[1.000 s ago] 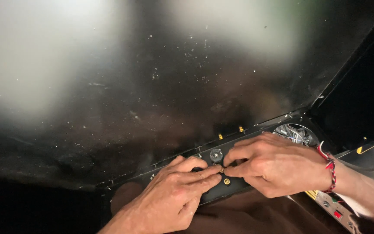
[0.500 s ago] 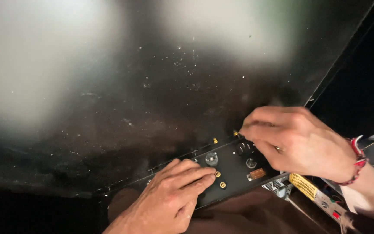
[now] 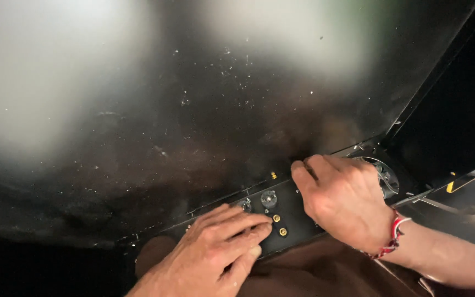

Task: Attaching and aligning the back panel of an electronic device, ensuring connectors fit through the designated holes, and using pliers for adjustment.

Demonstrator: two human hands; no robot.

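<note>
A large black sheet-metal panel, dusty and flecked with pale specks, fills most of the view and slopes down toward the person; two blurred bright reflections sit on its upper part. Along its lower edge lies a narrow black control plate, fitted against the panel and running from lower left up to the right. To the right of it a round metal-rimmed opening shows partly behind the wrist, and beyond that a thin metal strip with a yellow mark crosses the dark corner. The right hand, with a red and white thread band at the wrist, rests knuckles-up on the upper right part of the plate, its fingers curled down at the seam with the panel; whether they pinch anything cannot be told. The left hand lies flat at the plate's lower left end, fingers stretched together and pressing, holding nothing. Between the hands sit two small silver knobs and two brass screw heads. The plate looks stiff, thin and fairly light, probably sharp at the edges and easily scratched, so it seems best held by its two ends, clear of the knobs.
</note>
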